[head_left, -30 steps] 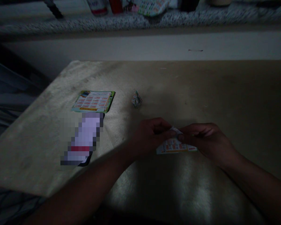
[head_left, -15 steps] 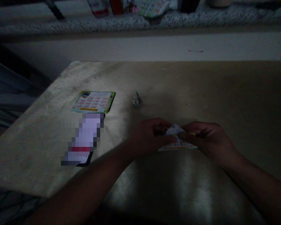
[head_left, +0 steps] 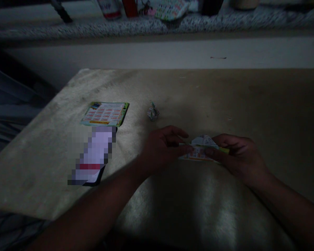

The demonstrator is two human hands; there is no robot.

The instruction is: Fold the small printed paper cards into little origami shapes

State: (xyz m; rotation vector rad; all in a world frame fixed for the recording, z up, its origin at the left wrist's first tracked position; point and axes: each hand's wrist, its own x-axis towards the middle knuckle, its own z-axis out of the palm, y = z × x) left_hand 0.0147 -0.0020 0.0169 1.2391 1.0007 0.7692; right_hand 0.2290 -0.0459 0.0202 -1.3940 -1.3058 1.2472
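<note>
Both hands meet over a small printed paper sheet (head_left: 201,149) near the middle of a dim beige table (head_left: 225,97). My left hand (head_left: 163,148) pinches the sheet's left side with thumb and fingers. Its right side is pinched by my right hand (head_left: 237,155). The paper is partly folded, with a white flap raised on top and a yellow-green edge showing at the right. It lies low, close to the table surface.
A printed calendar card (head_left: 104,113) lies at the left, with a phone (head_left: 94,157) just in front of it. A small crumpled paper scrap (head_left: 153,112) sits behind my left hand. Bottles and clutter stand on a speckled ledge (head_left: 146,24) at the back.
The paper has been folded further and flattened, and both hands shifted slightly up and away with it. The card, phone and scrap have not moved.
</note>
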